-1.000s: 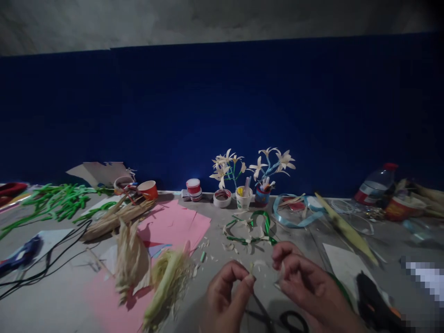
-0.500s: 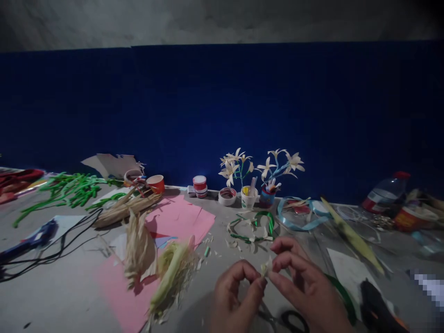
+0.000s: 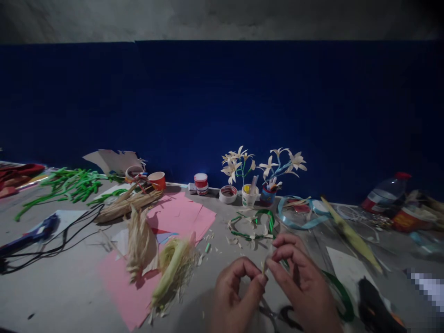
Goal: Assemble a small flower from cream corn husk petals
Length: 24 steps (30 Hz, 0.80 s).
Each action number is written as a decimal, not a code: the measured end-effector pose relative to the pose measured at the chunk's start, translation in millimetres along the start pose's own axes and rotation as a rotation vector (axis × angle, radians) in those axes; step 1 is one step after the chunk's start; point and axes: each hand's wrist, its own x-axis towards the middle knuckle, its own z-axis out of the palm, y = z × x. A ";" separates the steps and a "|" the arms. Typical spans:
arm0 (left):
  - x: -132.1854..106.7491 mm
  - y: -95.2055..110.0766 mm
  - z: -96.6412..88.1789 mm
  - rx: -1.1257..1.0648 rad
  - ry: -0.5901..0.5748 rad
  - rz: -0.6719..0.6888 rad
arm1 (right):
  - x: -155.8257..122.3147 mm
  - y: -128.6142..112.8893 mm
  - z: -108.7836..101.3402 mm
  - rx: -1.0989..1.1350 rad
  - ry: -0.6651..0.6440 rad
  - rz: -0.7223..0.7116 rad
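Note:
Low in the middle of the view, my left hand [image 3: 234, 296] and my right hand [image 3: 300, 282] meet in a pinch on a small pale strip of corn husk [image 3: 265, 264], held upright between the fingertips above the grey table [image 3: 62, 291]. Black scissors [image 3: 282, 317] lie on the table under my wrists. Just beyond my fingers lies a ring of green ribbon with pale husk petals [image 3: 251, 226]. To the left, a husked corn cob [image 3: 171, 273] and a bundle of dry husks [image 3: 140, 243] rest on pink paper [image 3: 173, 222].
Along the blue wall stand two husk flower sprigs in cups [image 3: 263, 178], small jars [image 3: 201, 183] and tape rolls [image 3: 227, 194]. Green stems [image 3: 65, 187] and a blue glue gun [image 3: 26, 238] with black cord lie left. A bottle [image 3: 385, 194], light blue ribbon [image 3: 298, 215] and a black tool [image 3: 376, 305] lie right.
My hands have come closer together; the husk piece, earlier held loosely between them, is now pinched upright by both. The view has shifted slightly left.

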 end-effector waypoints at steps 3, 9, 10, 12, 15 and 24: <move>-0.3 0.6 -0.3 -0.024 0.000 0.000 | -0.5 -1.6 2.4 -0.018 0.018 0.003; -1.3 1.8 -1.2 -0.050 -0.001 -0.005 | -0.4 -6.3 7.3 -0.032 0.038 -0.034; -1.3 1.9 -1.3 -0.048 0.000 0.000 | -1.0 -7.4 7.9 -0.035 0.042 -0.047; -1.3 2.0 -1.3 -0.042 0.003 0.006 | -2.9 -8.8 8.4 -0.036 0.044 -0.059; -1.0 1.6 -1.1 -0.044 0.007 0.010 | -6.4 -8.1 6.8 -0.017 0.039 -0.050; -1.8 -5.3 -3.7 -0.054 -0.008 0.012 | -17.0 -4.6 16.1 0.325 0.117 0.196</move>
